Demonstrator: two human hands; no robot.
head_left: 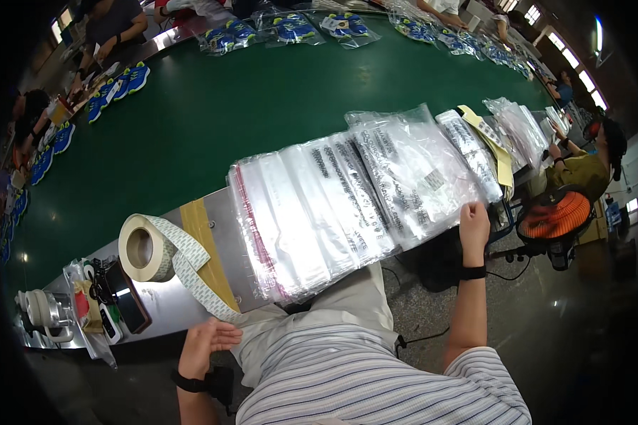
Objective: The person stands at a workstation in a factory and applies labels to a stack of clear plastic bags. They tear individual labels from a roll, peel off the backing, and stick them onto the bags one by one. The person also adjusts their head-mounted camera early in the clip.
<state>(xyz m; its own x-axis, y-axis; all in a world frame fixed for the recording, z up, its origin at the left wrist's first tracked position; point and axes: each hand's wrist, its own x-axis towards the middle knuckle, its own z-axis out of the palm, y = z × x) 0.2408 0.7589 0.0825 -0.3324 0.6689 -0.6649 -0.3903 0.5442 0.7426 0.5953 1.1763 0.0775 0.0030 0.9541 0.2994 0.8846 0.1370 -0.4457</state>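
Fingers (475,211) on clear plastic bags (404,170)

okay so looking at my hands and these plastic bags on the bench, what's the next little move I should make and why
Probably pinch the top clear plastic bag with your right hand and slide it off the stack. That hand already rests open at the stack's near edge, holding nothing. Your left hand is also empty, just below the loose tail of the sticker roll, so it looks ready to peel a sticker afterwards.
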